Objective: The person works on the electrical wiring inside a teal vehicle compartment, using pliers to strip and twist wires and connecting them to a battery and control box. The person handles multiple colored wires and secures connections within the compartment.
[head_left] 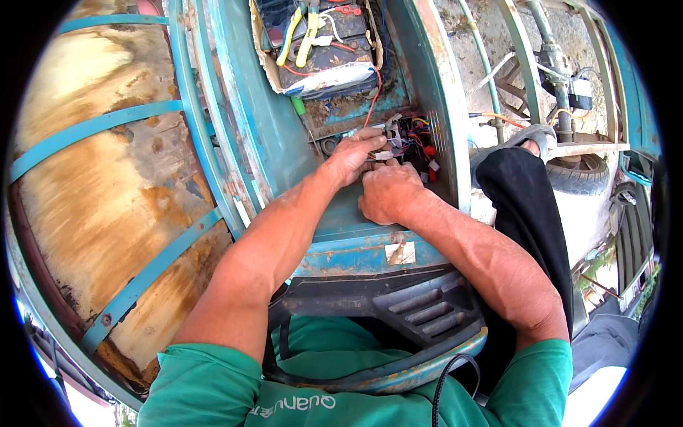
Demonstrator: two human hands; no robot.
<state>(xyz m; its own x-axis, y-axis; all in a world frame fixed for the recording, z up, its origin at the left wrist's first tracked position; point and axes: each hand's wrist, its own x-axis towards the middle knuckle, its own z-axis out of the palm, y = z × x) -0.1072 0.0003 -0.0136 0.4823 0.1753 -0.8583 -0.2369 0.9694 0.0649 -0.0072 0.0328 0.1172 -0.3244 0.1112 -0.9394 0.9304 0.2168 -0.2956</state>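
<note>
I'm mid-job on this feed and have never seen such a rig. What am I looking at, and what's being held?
There is no machine at work here, just a person's bare hands. The one picture comes from a fisheye camera on their head, looking down, so straight edges bend. The left hand and right hand work at bundled wires with white connectors inside a blue metal compartment. Exactly what they pinch is hard to tell. Beyond them, a yellow-handled tool lies in an open box; a green-handled screwdriver is nearby.
</note>
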